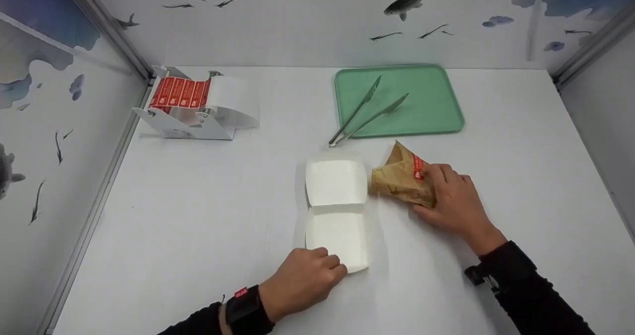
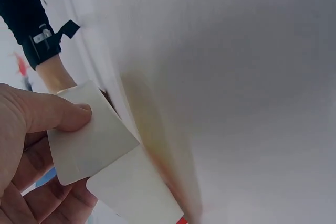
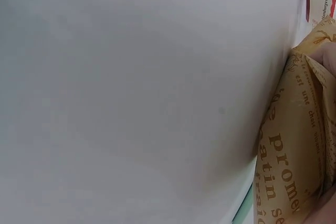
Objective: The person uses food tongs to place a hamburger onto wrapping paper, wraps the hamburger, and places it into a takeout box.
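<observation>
An unfolded white paper takeout box lies lengthwise at the middle of the table, its two halves joined by a crease. My left hand pinches its near edge; in the left wrist view the thumb lies on top of the panel with fingers beneath. To the right of the box, my right hand grips a brown printed paper-wrapped package bearing a red sticker. Its pointed fold faces away from me, and its left side is right beside the box. What the paper wraps is hidden.
Behind the box, metal tongs lie spread on a green tray, their joined end over its front edge. At the back left stands a white sticker dispenser with a roll of red labels. Printed wall panels enclose the table.
</observation>
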Motion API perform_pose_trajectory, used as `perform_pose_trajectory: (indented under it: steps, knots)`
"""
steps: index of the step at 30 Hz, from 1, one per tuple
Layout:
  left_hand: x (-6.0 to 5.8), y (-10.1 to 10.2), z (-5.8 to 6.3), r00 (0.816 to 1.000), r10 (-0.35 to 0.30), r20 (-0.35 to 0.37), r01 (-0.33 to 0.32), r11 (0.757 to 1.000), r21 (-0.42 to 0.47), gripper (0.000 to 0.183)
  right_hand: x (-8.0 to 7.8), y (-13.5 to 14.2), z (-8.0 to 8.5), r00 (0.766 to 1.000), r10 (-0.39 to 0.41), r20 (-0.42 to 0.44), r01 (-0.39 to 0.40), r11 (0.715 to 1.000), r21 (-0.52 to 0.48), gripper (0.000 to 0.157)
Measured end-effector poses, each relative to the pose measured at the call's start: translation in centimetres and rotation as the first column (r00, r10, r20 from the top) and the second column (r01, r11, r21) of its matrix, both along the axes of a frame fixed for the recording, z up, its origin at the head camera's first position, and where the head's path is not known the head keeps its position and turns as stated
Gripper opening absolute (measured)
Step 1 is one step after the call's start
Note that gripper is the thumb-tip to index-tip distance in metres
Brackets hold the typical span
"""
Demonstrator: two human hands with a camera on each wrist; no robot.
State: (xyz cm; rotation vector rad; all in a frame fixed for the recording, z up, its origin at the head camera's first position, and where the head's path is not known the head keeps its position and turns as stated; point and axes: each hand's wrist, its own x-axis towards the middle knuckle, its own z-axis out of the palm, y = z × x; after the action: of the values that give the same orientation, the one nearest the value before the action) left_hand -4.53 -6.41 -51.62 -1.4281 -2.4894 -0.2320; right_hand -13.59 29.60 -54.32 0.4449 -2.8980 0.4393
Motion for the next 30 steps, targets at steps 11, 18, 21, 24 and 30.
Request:
perform_pose_trajectory:
  steps: [11,18,21,24,30]
  knots:
    - [-3.5,3.7,-0.7,0.993,-0.041,-0.108,0.026,0.99,-0.138,0.019,-0.6,1.7,-0.2,0.998,-0.056,-0.021,0.055,0.998,-0.041,0.077]
    - [-4.6,4.0,-0.6,0.997,-0.011,-0.077,0.002,0.993,-0.12,0.016,-0.7,2.6,-0.1,0.997,-0.067,-0.031,0.065,0.997,-0.052,0.08]
    - [-4.9,3.8,-0.5,1.0,-0.009,-0.013,0.008,0.997,-0.074,0.017,-0.7,2.7,-0.1,0.997,-0.068,-0.034,0.066,0.996,-0.06,0.083]
    - [-5.1,3.6,-0.4,0.998,-0.017,0.059,0.018,1.0,-0.018,0.016,-0.5,2.8,0.0,0.997,-0.073,-0.032,0.071,0.994,-0.079,0.082]
    - [-5.5,2.8,-0.1,0.983,-0.052,0.178,0.045,0.998,0.04,0.019,-0.1,2.8,0.6,0.996,-0.074,-0.044,0.069,0.992,-0.11,0.077]
